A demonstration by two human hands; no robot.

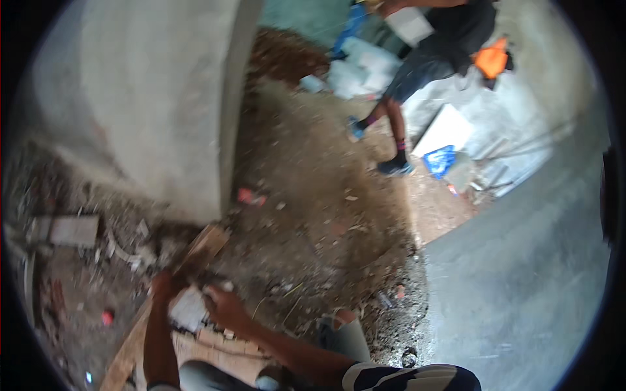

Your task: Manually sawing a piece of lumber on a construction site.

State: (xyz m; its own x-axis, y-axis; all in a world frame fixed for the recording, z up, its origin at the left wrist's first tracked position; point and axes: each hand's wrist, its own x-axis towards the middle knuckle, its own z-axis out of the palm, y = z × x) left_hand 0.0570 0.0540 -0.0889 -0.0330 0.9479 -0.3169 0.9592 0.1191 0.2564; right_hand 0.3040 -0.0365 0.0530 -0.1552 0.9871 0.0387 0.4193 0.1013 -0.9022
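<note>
A long wooden plank (pixel 210 242) runs slantwise from the lower left up toward the base of the grey wall. My left hand (pixel 166 287) is closed around it near its upper part. My right hand (pixel 225 307) is just to the right, with its fingers curled closed. Blur hides what, if anything, is in those fingers. A pale, flat, angular piece (pixel 189 309) shows below and between my hands; whether the right hand touches it is unclear. Under my forearms, by my knees, are several light-brown boards or blocks (pixel 218 348).
A grey plastered wall (pixel 150 98) stands ahead on the left, another (pixel 515 293) on the right. Debris litters the dirt floor (pixel 306 189). Another person (pixel 424 65) in dark clothes stands at the far right, near white sacks (pixel 365 68), a white sheet (pixel 445 130) and a blue bag (pixel 440 161).
</note>
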